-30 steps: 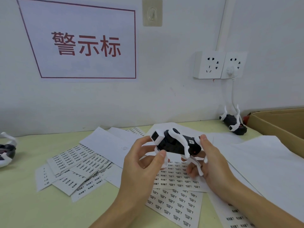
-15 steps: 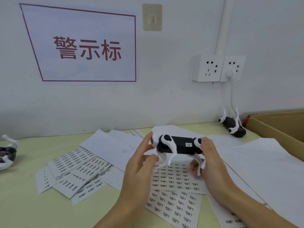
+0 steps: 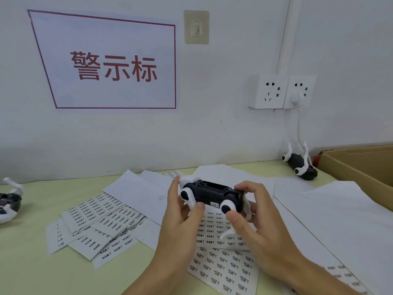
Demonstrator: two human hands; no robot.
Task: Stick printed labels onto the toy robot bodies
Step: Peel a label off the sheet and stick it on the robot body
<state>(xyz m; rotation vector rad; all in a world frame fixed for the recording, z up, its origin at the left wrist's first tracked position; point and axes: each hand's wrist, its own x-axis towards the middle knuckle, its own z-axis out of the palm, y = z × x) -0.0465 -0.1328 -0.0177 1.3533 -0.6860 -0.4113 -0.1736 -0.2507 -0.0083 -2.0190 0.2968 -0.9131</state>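
Black toy robot, white legs; pale-green table

We hold black plastic toy robot body with white legs above label sheets: left hand grips one end, right hand other. Small white label on its side. Second black robot lies near brown cardboard box; third at far left on pale green table.
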